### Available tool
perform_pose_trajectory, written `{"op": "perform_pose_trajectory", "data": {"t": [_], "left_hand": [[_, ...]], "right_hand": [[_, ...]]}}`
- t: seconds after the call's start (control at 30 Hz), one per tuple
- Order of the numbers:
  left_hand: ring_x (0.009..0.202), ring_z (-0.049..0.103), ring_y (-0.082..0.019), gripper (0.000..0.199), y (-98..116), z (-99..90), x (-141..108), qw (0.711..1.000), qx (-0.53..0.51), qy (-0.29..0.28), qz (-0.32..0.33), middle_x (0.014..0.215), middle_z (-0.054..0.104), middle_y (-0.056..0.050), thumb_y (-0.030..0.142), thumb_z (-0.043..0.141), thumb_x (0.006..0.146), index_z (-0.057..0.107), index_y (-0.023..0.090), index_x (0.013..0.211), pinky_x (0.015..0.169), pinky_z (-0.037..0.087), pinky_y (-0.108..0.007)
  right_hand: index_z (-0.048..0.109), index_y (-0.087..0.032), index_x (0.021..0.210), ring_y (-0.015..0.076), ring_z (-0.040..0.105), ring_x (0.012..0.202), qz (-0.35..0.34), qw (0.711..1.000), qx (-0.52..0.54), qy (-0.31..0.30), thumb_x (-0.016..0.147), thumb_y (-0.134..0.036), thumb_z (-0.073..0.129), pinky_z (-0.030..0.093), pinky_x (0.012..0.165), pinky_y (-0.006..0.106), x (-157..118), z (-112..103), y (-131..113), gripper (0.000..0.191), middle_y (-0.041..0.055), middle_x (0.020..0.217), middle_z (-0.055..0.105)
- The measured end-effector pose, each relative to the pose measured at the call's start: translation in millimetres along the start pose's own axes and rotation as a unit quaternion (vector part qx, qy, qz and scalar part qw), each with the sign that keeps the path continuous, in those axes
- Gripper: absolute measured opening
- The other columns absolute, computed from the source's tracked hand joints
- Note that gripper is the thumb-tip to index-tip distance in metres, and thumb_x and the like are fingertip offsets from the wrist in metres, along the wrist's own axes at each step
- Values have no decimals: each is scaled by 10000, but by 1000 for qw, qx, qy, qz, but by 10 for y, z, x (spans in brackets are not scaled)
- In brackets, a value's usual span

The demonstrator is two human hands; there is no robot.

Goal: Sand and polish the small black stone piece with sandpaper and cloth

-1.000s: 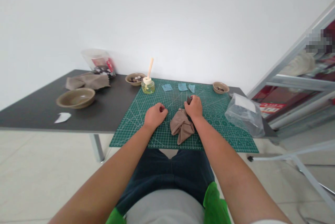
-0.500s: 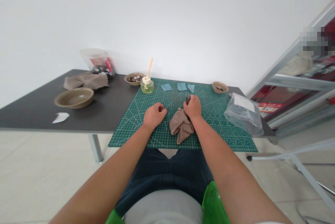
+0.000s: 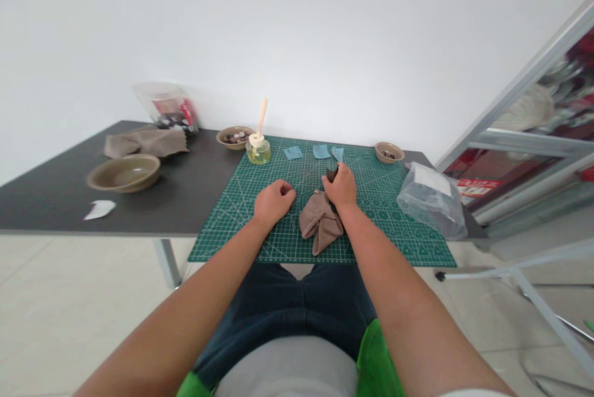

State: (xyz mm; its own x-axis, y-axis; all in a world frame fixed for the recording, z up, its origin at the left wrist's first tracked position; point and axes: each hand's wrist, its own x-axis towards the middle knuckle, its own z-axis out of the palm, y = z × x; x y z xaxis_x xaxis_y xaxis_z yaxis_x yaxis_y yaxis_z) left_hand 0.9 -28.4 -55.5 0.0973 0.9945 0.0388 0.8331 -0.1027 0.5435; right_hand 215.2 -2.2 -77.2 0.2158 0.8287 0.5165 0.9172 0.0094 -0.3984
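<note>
White paper scrap (image 3: 99,209) is lying on the dark table (image 3: 46,211), far to the left of the left hand (image 3: 275,202). A tan bowl (image 3: 123,172) is set just behind the scrap, and a brown cloth (image 3: 146,143) is laid farther back. A clear cup (image 3: 164,103) with dark contents is placed behind that cloth. Well beyond the left fingertips, a small bowl (image 3: 234,136) of small discs is seen, and a glass jar (image 3: 258,149) with a wooden stick is stood upright at the back edge of a green cutting mat (image 3: 223,248).

The left hand is rested on the mat, its fingers curled shut, with a dark bit (image 3: 286,188) just showing at their tips; what it is cannot be told. A crumpled taupe fabric (image 3: 321,222) is placed between the hands and just below the right fingers. The right hand (image 3: 340,187) is closed around a dark piece (image 3: 331,173), which protrudes beyond the fingers. Three blue squares (image 3: 321,151) are laid on the mat beyond those fingers. Farther right, a small bowl (image 3: 388,152) and a clear plastic bag (image 3: 431,209) are placed.
</note>
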Motion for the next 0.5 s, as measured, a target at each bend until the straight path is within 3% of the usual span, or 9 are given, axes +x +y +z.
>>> {"op": "perform_pose_trajectory", "data": {"t": [0.1,0.17,0.37,0.5], "left_hand": [[1098,656,-245,366,42,-13,175,1000,-7,-1,17,1291,634,-117,361,628,981,609,163,1289,923,586,-458],[1102,655,-247,373,64,-7,283,999,-6,9,32,1294,632,-118,361,630,980,606,162,1294,925,585,-462],[1112,650,-243,351,55,73,342,997,12,34,71,1308,628,-118,360,620,986,614,177,1285,938,581,-458],[1110,651,-242,349,20,88,316,995,15,32,88,1307,629,-118,360,618,987,615,176,1283,938,581,-458]], "right_hand": [[483,-38,1388,337,602,1155,-7,1000,-3,-2,863,-378,733,507,975,489,7,-11,-19,674,251,1245,636],[477,-28,1392,340,600,1151,-11,1000,-14,-6,851,-369,745,503,977,492,4,-10,-31,694,256,1238,634],[602,-167,1297,248,653,1122,-16,997,-64,-29,969,-382,643,574,941,468,-16,22,-48,394,112,1302,632],[603,-173,1299,242,658,1115,-24,995,-85,-43,974,-375,638,581,933,462,-18,32,-47,384,108,1308,631]]}}
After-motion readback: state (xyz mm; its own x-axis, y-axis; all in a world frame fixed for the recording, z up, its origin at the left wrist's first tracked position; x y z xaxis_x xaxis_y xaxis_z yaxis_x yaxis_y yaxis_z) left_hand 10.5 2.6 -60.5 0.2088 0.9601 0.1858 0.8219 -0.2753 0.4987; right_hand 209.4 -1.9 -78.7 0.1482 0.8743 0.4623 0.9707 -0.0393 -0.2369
